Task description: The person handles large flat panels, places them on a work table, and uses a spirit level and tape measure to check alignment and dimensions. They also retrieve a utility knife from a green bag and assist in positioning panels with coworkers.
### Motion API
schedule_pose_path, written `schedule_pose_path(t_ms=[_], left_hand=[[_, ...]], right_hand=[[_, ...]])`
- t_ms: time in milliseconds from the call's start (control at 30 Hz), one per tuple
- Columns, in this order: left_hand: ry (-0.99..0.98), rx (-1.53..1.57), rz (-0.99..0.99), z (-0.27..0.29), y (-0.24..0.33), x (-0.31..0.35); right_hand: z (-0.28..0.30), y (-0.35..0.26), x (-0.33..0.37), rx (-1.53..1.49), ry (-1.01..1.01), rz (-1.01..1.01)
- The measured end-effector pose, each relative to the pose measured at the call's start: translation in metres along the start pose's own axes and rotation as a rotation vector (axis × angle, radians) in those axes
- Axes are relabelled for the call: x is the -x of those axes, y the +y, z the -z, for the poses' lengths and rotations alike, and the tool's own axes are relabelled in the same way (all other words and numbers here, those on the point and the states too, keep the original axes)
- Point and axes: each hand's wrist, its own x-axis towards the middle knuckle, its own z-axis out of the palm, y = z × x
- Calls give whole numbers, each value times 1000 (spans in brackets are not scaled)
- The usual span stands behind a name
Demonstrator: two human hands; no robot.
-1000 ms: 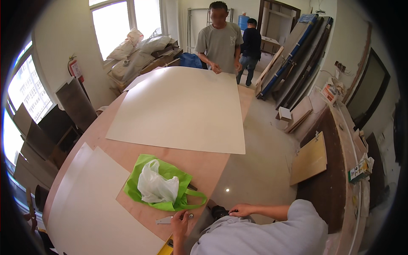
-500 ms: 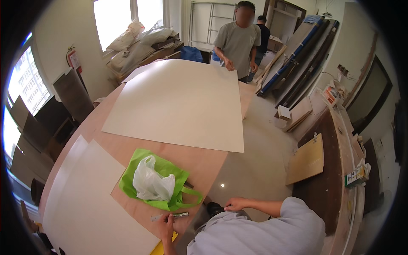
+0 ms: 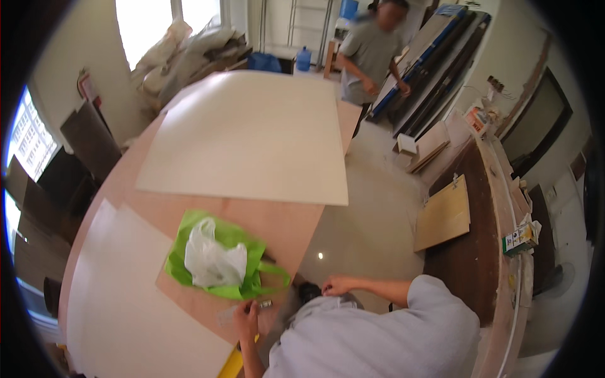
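My left hand (image 3: pixel 246 320) is low over the near edge of the table, its fingers closed. Beside the fingertips lies a small shiny, silvery piece (image 3: pixel 266 303), and a clear thin strip shows faintly at the hand's other side; what the fingers pinch is unclear. At my waist, my right hand (image 3: pixel 339 285) is closed against a black pouch-like thing (image 3: pixel 309 291); anything inside the fingers is hidden. Just beyond the left hand rests a green cloth bag (image 3: pixel 252 277) with a white plastic bag (image 3: pixel 216 257) on top. A yellow tool (image 3: pixel 232 364) shows beside my left forearm.
A large white sheet (image 3: pixel 252 138) covers the far part of the wooden table (image 3: pixel 252 214); more pale sheets (image 3: pixel 138 290) lie at the near left. A co-worker (image 3: pixel 372 63) stands beyond the far right corner. Boards lean at right, and a wooden panel (image 3: pixel 444 214) stands below the counter.
The co-worker has let go of the sheet's far corner and stepped to the right. A blue water bottle now shows behind. My view has shifted slightly; both my hands stay in place.
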Motion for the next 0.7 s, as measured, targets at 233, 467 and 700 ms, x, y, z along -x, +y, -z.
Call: schedule_pose_path(t_ms=[233,467,700], left_hand=[[-76,90,67,0,-12,9],[36,94,-22,-3,-11,29],[409,187,119,1,-20,81]], right_hand=[[-7,3,5,-147,49,-7],[10,-46,-15,-188,-23,-7],[5,-127,-77,-301,-506,139]])
